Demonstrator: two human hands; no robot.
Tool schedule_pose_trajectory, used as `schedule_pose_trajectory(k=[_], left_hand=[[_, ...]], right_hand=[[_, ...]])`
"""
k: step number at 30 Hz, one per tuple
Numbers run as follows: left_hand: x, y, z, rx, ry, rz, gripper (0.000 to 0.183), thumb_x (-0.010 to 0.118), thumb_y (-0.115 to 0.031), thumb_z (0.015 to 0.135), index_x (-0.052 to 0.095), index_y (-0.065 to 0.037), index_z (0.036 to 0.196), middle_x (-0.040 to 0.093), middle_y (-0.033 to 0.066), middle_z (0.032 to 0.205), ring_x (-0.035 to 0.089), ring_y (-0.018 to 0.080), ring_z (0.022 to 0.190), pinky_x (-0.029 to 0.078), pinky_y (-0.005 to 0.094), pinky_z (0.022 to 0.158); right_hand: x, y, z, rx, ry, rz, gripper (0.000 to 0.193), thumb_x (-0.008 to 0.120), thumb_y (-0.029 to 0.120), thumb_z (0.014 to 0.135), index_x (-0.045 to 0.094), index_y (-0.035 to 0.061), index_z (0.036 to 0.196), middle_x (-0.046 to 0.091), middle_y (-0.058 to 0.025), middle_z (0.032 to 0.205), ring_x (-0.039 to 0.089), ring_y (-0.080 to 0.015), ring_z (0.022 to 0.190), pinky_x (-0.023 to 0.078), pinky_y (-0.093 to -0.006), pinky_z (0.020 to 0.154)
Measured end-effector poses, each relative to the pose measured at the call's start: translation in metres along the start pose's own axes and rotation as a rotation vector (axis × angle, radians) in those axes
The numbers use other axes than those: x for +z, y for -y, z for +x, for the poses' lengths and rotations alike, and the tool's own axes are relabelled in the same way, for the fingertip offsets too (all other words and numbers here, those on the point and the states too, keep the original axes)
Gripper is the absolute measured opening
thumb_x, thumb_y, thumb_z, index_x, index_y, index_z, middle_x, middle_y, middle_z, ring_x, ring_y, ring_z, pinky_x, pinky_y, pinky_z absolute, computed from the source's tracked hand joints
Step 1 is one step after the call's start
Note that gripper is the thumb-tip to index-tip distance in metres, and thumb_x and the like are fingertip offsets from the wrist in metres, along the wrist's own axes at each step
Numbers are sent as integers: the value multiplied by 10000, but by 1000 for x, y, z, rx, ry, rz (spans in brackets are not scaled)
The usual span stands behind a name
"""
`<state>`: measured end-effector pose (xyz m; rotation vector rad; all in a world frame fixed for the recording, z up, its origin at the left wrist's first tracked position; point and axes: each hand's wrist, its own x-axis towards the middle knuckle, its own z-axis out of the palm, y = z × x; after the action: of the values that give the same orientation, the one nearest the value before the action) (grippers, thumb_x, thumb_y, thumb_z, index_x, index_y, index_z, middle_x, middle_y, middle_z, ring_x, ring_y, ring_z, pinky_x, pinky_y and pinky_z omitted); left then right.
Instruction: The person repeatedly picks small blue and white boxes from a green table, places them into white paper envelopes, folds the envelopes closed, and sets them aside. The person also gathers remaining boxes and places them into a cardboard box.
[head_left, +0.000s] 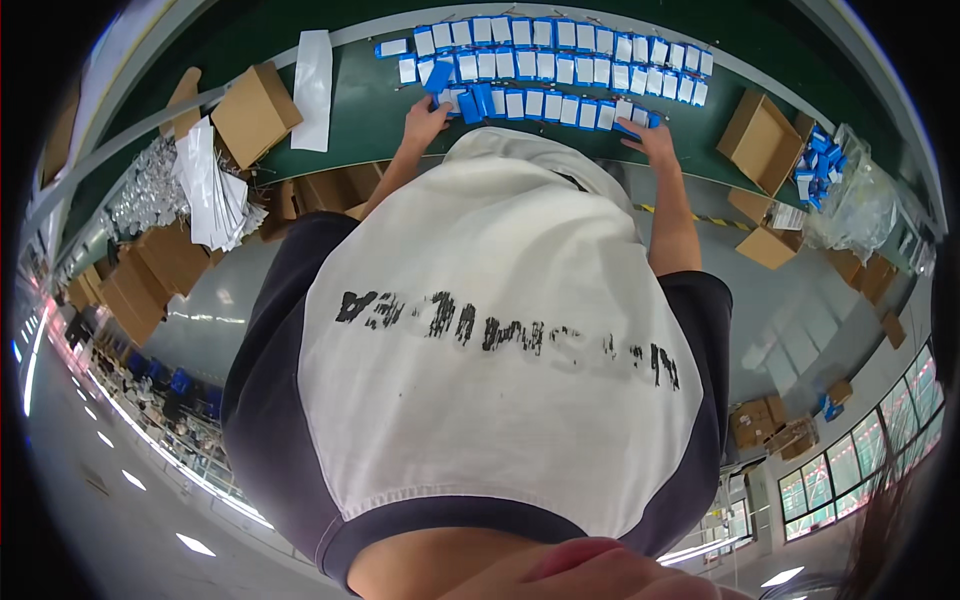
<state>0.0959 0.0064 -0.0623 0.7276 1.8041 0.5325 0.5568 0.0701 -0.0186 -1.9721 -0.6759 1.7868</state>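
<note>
Three curved rows of small blue packs (525,65) with white faces lie on the green table; they look like battery packs, with thin leads at some edges. My left hand (426,120) is at the left end of the nearest row, its fingertips against the end pack. Close to it, a few packs (470,107) show plain blue instead of white, and one blue pack (438,77) lies tilted across the middle row. At the same row's right end, my right hand (652,142) has its fingers apart, touching or just beside the last packs. Neither hand lifts anything that I can see.
On the green table (350,115), a white sheet (313,90) and a cardboard box (256,115) are at the left. Another open box (762,142) stands right, beside a heap of blue packs (820,165) and clear plastic bags (860,205). White sheets (212,185) hang far left.
</note>
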Motion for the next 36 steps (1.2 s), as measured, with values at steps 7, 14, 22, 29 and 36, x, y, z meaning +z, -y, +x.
schedule_pose_trajectory(k=[7,14,22,29,36], left_hand=[[0,-17,11,-52,283,-6,458,724,-254,835,648,23,1191,721,150,1029,728,237,913,613,332,810],[19,-97,-32,-171,501,-146,664,824,-320,799,570,-2,1323,652,123,1249,634,212,1141,545,372,954],[75,-100,-26,85,596,107,859,851,-429,729,516,-80,1439,603,145,1354,563,266,1250,417,347,1069],[83,-76,-29,-167,698,-287,824,854,-341,762,482,-129,1466,584,130,1364,565,255,1236,429,346,1067],[85,-97,-55,-155,602,-301,762,813,-344,808,483,-119,1457,573,98,1360,551,223,1246,462,332,1026]], right_hand=[[3,-6,-15,-18,201,212,518,750,182,876,559,38,1335,594,-106,1298,571,-264,1228,583,-482,946],[40,-9,-23,-32,332,214,569,787,207,847,583,128,1373,609,-90,1294,595,-222,1167,546,-465,934],[113,6,-24,-255,430,55,552,782,192,862,594,118,1375,588,-62,1358,531,-192,1266,427,-337,1073],[117,-13,-25,104,655,372,619,646,333,963,429,84,1487,556,-92,1383,560,-211,1246,462,-343,1053],[114,-8,-30,152,663,517,485,614,359,978,526,140,1402,609,-85,1297,596,-211,1179,486,-374,1016]])
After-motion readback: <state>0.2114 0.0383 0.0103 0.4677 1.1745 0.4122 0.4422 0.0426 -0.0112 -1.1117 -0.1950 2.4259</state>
